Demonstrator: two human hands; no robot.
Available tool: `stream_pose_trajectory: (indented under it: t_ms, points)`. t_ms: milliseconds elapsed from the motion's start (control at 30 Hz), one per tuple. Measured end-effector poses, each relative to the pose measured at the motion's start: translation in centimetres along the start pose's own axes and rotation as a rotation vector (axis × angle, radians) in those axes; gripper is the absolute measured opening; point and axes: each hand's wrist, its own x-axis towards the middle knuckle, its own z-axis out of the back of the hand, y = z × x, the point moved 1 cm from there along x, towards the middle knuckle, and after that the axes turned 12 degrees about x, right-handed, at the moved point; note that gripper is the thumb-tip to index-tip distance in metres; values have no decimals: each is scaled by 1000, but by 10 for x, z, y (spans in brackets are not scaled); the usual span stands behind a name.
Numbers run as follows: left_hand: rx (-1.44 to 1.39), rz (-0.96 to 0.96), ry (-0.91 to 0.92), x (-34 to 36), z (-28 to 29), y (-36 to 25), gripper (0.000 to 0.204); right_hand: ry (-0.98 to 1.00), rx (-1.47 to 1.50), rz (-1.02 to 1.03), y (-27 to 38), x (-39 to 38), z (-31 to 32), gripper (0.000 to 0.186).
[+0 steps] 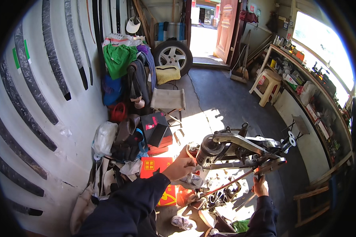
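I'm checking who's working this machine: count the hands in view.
2. The left hand is beside the dark cylinder of the machine; the right hand is just below its wheel. No other hand shows.

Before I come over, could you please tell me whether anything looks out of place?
Yes, the jumble of loose items strewn beneath the metal machine looks untidy, and a car wheel standing beside the doorway seems odd indoors. I see no clear spill.
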Motion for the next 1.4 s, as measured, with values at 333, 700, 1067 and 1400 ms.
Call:
stream_pose_trajectory:
  t_ms: [333,700,1067,1400]
  points:
    - [-104,-14,3,10,1,12,15,-16,213,50,-8,9,4,56]
    - [23,-68,5,23,11,16,18,-5,254,324,71,-49,6,33]
    - [13,-120,25,30,13,19,15,-483,205,387,69,-6,92,25]
    - [45,-134,34,33,14,19,13,-154,162,41,-10,28,36,37]
